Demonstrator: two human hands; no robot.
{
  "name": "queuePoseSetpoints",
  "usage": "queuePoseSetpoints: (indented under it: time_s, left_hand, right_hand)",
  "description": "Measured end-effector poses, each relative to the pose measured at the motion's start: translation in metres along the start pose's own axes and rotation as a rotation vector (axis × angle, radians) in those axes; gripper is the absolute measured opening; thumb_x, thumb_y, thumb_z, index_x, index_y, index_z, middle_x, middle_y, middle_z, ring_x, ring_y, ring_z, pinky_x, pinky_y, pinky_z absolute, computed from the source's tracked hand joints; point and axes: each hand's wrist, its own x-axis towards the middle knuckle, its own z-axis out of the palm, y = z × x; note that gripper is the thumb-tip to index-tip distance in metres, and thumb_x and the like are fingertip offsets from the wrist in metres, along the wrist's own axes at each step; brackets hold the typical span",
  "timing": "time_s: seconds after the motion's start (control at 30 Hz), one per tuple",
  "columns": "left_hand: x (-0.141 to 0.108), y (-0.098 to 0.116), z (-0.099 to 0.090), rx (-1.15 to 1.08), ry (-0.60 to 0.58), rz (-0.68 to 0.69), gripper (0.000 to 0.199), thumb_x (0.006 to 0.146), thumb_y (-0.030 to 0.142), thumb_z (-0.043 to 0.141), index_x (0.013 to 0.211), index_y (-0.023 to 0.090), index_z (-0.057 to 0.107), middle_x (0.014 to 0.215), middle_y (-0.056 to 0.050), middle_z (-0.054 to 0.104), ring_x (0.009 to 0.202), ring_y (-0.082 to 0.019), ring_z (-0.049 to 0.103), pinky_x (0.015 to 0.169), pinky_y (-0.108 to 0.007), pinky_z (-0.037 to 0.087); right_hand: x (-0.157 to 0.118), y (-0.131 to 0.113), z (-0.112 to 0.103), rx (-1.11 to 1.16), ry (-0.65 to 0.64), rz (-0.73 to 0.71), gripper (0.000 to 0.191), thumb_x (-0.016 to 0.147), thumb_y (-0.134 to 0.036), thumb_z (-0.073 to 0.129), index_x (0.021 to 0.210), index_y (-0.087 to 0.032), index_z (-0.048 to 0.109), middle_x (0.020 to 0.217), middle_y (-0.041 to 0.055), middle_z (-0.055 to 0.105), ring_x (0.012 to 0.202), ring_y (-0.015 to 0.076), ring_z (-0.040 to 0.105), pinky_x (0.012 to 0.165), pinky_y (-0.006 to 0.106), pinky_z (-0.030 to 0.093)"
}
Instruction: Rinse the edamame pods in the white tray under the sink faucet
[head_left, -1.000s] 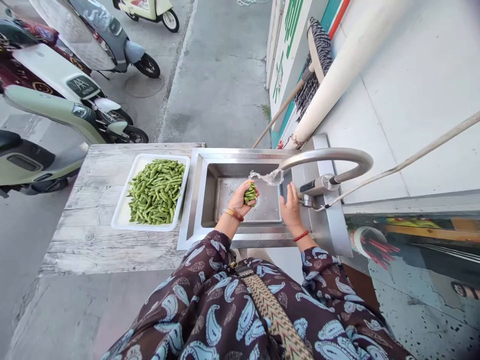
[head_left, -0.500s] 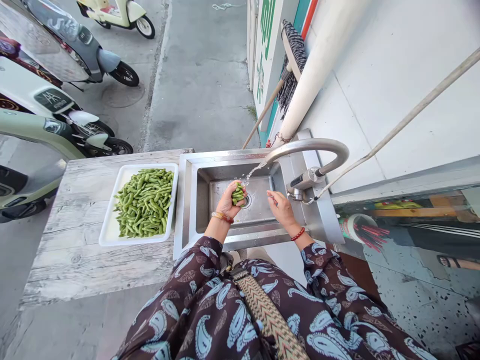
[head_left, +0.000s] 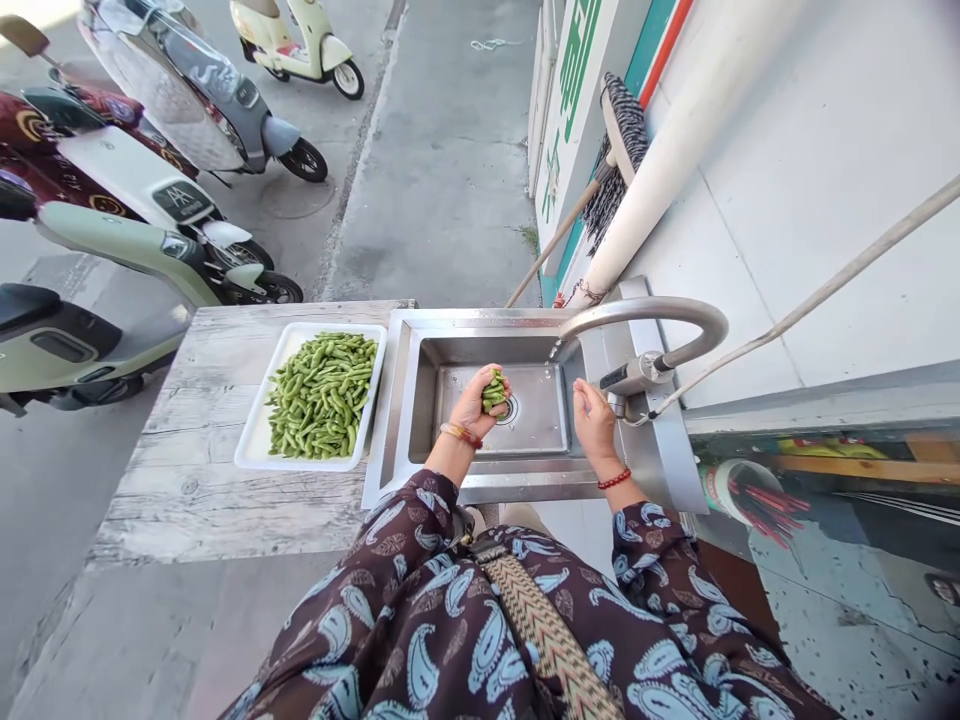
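Over the steel sink (head_left: 399, 400), my left hand (head_left: 472, 408) is closed around a small bunch of green edamame pods (head_left: 494, 392), which show between the thumb and fingers. My right hand (head_left: 595, 418) is raised at the sink's right side, just left of the faucet base (head_left: 631, 375). Its fingers are curled together and I see nothing in them. The curved faucet spout (head_left: 645, 308) reaches over the basin, with a few drops falling from its tip. A white tray (head_left: 251, 440) heaped with edamame pods (head_left: 322, 395) sits left of the sink.
The tray rests on a grey wood-grain table (head_left: 172, 400). A pale hose (head_left: 795, 315) runs from the faucet along the wall. Behind the sink a mop (head_left: 626, 125) leans by a white pipe (head_left: 660, 165). Several scooters (head_left: 187, 210) stand at the left.
The water stream from the faucet has dwindled to drops. My right hand has moved right, closer to the faucet base, its fingers more curled. My left hand still grips the pods. The view has shifted.
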Motion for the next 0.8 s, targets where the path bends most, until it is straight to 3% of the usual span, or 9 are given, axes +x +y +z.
queuePoseSetpoints:
  time_s: [0.3,0.5,0.6,0.73,0.8]
  left_hand:
    - [-0.003,0.005,0.002,-0.017,0.010,0.008,0.045,0.064,0.030,0.084,0.096,0.022,0.054,0.074,0.000,0.059,0.060,-0.010,0.055,0.036,-0.012,0.022]
    - [-0.006,0.008,-0.006,-0.027,0.018,0.026,0.044,0.065,0.033,0.083,0.096,0.022,0.054,0.074,0.000,0.059,0.060,-0.010,0.055,0.037,-0.013,0.021]
    - [-0.012,0.011,-0.007,-0.025,0.018,0.025,0.044,0.065,0.034,0.083,0.096,0.022,0.055,0.074,0.000,0.059,0.060,-0.011,0.056,0.038,-0.013,0.021]
    - [-0.012,0.014,-0.011,0.014,-0.076,0.021,0.041,0.067,0.035,0.081,0.097,0.020,0.058,0.076,-0.002,0.060,0.061,-0.011,0.057,0.039,-0.014,0.021]
    - [-0.010,0.015,-0.018,0.085,-0.041,-0.011,0.040,0.065,0.034,0.082,0.095,0.018,0.059,0.072,-0.002,0.059,0.057,-0.011,0.055,0.038,-0.015,0.019]
  right_hand:
    - [-0.001,-0.008,-0.005,0.107,0.026,0.113,0.042,0.097,-0.044,0.044,0.114,-0.015,0.068,0.110,0.0163,0.073,0.097,0.0236,0.073,0.091,0.043,0.058]
    - [-0.003,-0.014,-0.008,0.204,0.029,0.239,0.046,0.095,-0.048,0.047,0.116,-0.013,0.067,0.112,0.0179,0.073,0.099,0.0260,0.073,0.092,0.045,0.057]
    - [-0.010,-0.021,-0.004,0.256,-0.082,0.290,0.046,0.092,-0.050,0.051,0.117,-0.014,0.067,0.111,0.0165,0.073,0.090,0.0249,0.075,0.087,0.045,0.058]
    - [-0.025,-0.037,0.012,0.260,-0.260,0.331,0.045,0.091,-0.052,0.052,0.113,-0.017,0.068,0.105,0.0133,0.075,0.079,0.0231,0.075,0.083,0.044,0.058]
    - [-0.029,-0.048,0.024,0.245,-0.333,0.314,0.045,0.090,-0.053,0.053,0.112,-0.017,0.069,0.104,0.0132,0.075,0.079,0.0235,0.075,0.082,0.044,0.058]
